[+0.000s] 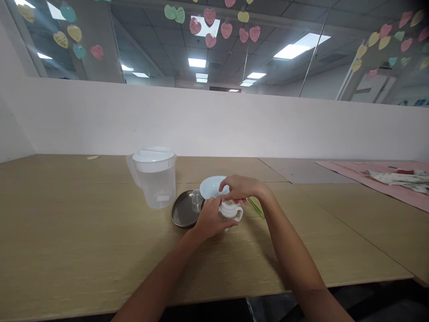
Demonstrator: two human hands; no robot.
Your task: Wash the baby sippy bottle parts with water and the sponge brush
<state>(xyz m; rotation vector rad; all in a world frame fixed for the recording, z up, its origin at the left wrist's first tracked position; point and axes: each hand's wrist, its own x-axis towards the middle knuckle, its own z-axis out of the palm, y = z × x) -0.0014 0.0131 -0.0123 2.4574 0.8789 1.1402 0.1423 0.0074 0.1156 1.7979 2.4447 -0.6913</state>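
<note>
A small clear baby bottle with a white collar and side handles (pixel 231 211) stands on the wooden table (pixel 83 250). My left hand (pixel 210 218) is wrapped round its body from the left. My right hand (pixel 238 187) is closed over its top, fingers curled on the collar. Just behind them lie a pale blue bowl (pixel 210 185) and a round metal plate (pixel 183 210) with a small clear cap (pixel 196 201) on it. A green-tipped stick (pixel 256 207) pokes out under my right wrist.
A clear plastic pitcher with a white lid (pixel 154 177) stands left of the plate. A pink mat (pixel 385 183) with a patterned cloth (pixel 402 177) lies at the far right. A white partition wall (pixel 214 120) runs behind the table.
</note>
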